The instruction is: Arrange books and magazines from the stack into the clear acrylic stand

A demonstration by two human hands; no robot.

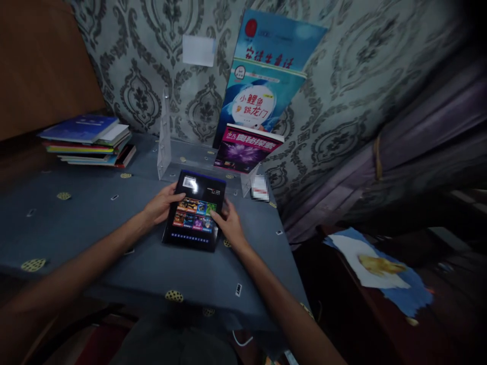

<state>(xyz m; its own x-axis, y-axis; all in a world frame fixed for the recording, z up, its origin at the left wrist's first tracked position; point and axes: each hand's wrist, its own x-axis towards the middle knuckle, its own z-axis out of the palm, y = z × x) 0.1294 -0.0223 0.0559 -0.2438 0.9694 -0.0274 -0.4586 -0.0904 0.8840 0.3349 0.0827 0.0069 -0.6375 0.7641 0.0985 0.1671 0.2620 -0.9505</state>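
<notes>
A black book (194, 213) with two rows of small coloured pictures is held over the dark cloth of the table. My left hand (163, 203) grips its left edge, thumb on the cover. On the right edge is my right hand (229, 220), its thumb also on the cover and its other fingers partly hidden. Just behind the book stands a clear rack (164, 139). At the rack's right side, a purple-pink book (247, 149) leans in front of a turquoise book (254, 99) and a taller blue book (277, 40).
A stack of books (81, 129) lies at the table's back left. Beside the rack's right end is a small white box (260, 188). Patterned wallpaper rises behind the table (144, 274). To the right, a blue-and-white cloth (380, 268) lies on a dark red surface.
</notes>
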